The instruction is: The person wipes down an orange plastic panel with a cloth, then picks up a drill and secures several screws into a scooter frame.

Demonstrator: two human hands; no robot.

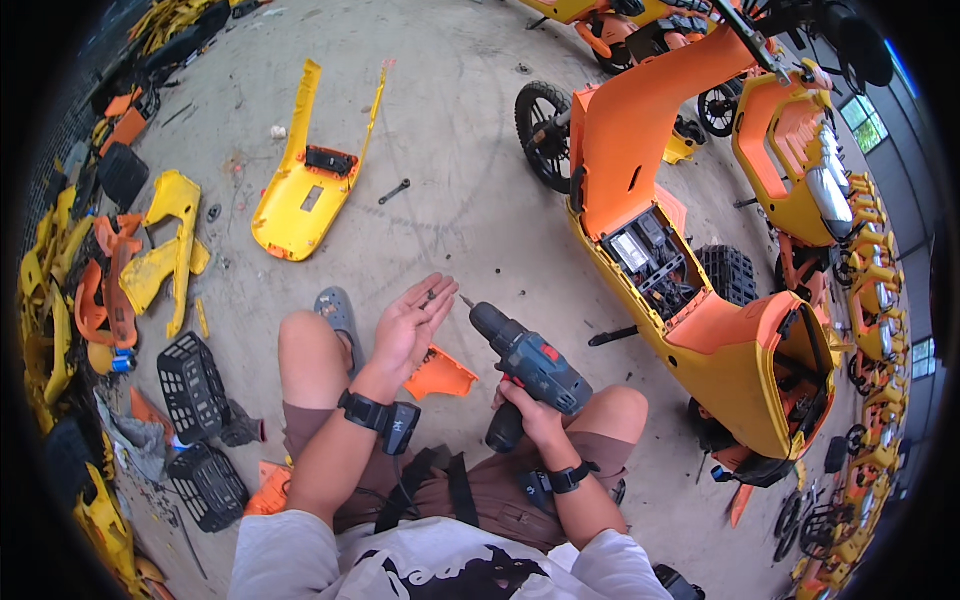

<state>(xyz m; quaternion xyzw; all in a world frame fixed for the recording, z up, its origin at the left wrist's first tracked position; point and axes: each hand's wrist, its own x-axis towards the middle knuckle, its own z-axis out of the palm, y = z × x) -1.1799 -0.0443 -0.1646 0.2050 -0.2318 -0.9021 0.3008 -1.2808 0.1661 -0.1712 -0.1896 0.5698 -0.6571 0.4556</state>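
Observation:
My left hand (pixel 403 325) is held palm up with its fingers stretched out. A few small dark screws (pixel 431 295) lie on its fingers. In my right hand (pixel 537 413) is a cordless drill (pixel 540 362), gripped by its handle. The bit at its front points up and left, close to my left fingertips. To the right stands a yellow and orange electric scooter (pixel 610 150) with its seat section uncovered. Wiring and a boxy silver unit (pixel 630 251) show in its open compartment.
Ahead on the concrete floor lie a yellow body panel (pixel 290 225) and a wrench (pixel 395 191). An orange panel piece (pixel 442 375) rests between my legs. Black baskets (pixel 192 385) and loose yellow panels (pixel 180 245) pile up at left. More scooters (pixel 800 160) line the right.

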